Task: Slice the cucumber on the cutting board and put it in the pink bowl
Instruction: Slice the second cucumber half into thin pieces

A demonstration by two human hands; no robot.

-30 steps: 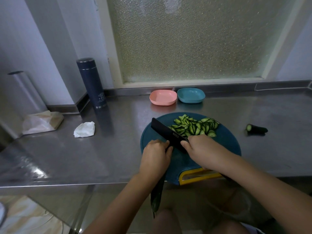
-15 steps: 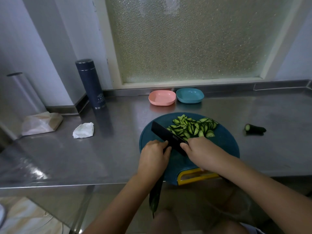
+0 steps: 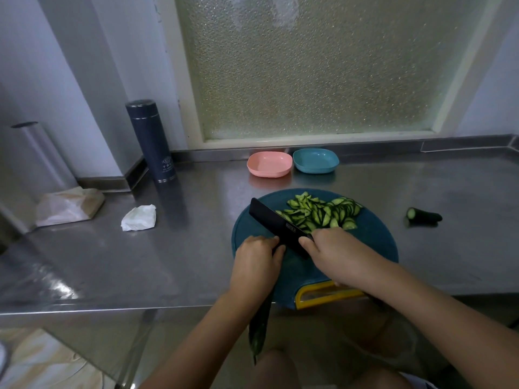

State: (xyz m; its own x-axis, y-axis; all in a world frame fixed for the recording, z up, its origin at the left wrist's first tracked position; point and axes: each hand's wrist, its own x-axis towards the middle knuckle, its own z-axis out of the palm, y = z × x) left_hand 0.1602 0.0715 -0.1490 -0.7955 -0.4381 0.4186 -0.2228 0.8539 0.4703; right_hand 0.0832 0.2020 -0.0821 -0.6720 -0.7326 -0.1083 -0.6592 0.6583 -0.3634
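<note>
Left hand [image 3: 257, 262] grips the cucumber [image 3: 259, 329], right hand [image 3: 337, 254] holds the knife [image 3: 276, 224]; slices [image 3: 323, 214] heap at the cutting board's [image 3: 373, 248] one o'clock.

The left grip [image 3: 257, 258] curls round a long cucumber [image 3: 258, 329] that overhangs the front edge of the table [image 3: 140, 262]. The right grip [image 3: 334, 254] holds a black knife [image 3: 276, 224] over the round blue cutting board [image 3: 373, 242]. Cucumber slices [image 3: 323, 213] lie heaped beyond the blade. The pink bowl [image 3: 269, 164] stands behind the board.

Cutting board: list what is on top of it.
Cucumber slices, a black knife held by the right hand, and the left hand, which covers the cut end of the cucumber.
</note>
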